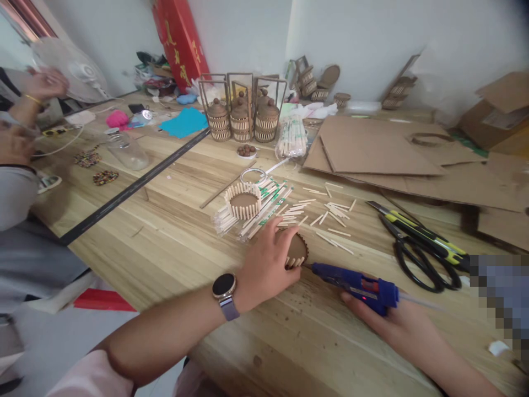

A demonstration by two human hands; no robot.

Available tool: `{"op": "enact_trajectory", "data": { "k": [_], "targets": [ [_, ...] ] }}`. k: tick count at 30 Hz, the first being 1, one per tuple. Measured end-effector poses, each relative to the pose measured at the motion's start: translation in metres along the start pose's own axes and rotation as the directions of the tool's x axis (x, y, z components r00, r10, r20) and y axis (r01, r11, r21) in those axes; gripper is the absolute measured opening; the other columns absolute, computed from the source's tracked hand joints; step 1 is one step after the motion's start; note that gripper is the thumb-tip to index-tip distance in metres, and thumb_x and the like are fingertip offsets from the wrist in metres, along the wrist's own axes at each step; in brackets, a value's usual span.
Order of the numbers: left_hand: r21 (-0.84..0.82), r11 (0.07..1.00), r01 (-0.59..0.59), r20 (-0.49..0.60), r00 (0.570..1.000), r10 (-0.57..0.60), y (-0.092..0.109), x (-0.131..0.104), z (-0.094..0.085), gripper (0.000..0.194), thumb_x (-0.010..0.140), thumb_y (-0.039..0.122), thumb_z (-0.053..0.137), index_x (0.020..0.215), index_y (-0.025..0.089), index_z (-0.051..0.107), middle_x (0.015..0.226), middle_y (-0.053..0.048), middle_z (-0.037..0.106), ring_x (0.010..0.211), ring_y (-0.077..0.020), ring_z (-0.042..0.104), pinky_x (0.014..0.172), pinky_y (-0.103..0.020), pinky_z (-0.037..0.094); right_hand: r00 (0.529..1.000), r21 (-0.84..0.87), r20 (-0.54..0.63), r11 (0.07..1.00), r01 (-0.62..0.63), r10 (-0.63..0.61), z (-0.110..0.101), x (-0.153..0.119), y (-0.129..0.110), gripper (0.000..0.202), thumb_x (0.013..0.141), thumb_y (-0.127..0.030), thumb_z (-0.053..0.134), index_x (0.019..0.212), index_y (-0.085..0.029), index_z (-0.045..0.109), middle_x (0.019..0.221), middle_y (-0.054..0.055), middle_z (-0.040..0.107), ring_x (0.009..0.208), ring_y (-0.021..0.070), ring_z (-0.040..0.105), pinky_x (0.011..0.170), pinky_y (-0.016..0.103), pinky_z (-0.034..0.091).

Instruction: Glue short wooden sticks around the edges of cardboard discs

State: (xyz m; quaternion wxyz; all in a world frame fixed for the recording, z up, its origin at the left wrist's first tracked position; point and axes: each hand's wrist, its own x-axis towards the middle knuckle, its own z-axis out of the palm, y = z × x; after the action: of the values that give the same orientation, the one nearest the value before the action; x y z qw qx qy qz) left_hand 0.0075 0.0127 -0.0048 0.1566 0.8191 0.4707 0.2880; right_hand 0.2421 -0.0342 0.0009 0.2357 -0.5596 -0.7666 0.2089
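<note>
My left hand (268, 263) is closed around the near left edge of a round cardboard base (298, 247), which has a few short wooden sticks standing along its near rim. In my right hand (386, 320) is a blue hot glue gun (359, 286) with a small red light showing; its nozzle tip is at the base's near right edge, beside my left fingertips. Short cut wooden sticks (336, 212) lie scattered just beyond. Behind my left hand stands a round cardboard piece ringed with upright sticks (243, 203), on top of wrapped chopsticks (268, 207).
Black scissors (417, 262) and a yellow-black utility knife (433, 237) lie at the right. Cardboard sheets (380, 146) cover the back right. Several handled stick baskets (242, 118) stand at the back, near a bowl of brown beads (247, 150). A co-worker's arm (19, 149) is at left.
</note>
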Motion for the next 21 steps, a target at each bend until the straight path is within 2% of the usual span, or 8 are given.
{"op": "enact_trajectory", "data": {
  "k": [9, 21],
  "targets": [
    [-0.01, 1.0, -0.009, -0.004, 1.0, 0.009, -0.0002, 0.0, -0.0005, 0.075, 0.069, 0.015, 0.073, 0.133, 0.021, 0.036, 0.138, -0.016, 0.034, 0.133, -0.0334, 0.037, 0.107, -0.048, 0.04, 1.0, -0.021, -0.013, 1.0, -0.006, 0.006, 0.0012, -0.001, 0.0014, 0.027, 0.082, -0.042, 0.052, 0.076, -0.024, 0.072, 0.075, 0.005, 0.078, 0.067, 0.0256, 0.073, 0.059, 0.035, 0.06],
    [-0.037, 0.999, -0.01, -0.008, 1.0, 0.009, -0.0004, 0.0009, 0.0, 0.073, 0.069, 0.014, 0.071, 0.133, 0.023, 0.036, 0.138, -0.015, 0.034, 0.133, -0.0339, 0.037, 0.106, -0.051, 0.04, 0.999, 0.004, -0.024, 1.0, -0.025, 0.026, 0.004, -0.0042, 0.0039, 0.024, 0.083, -0.042, 0.054, 0.083, -0.024, 0.07, 0.076, 0.004, 0.076, 0.067, 0.0242, 0.072, 0.062, 0.034, 0.059]
  ]
}}
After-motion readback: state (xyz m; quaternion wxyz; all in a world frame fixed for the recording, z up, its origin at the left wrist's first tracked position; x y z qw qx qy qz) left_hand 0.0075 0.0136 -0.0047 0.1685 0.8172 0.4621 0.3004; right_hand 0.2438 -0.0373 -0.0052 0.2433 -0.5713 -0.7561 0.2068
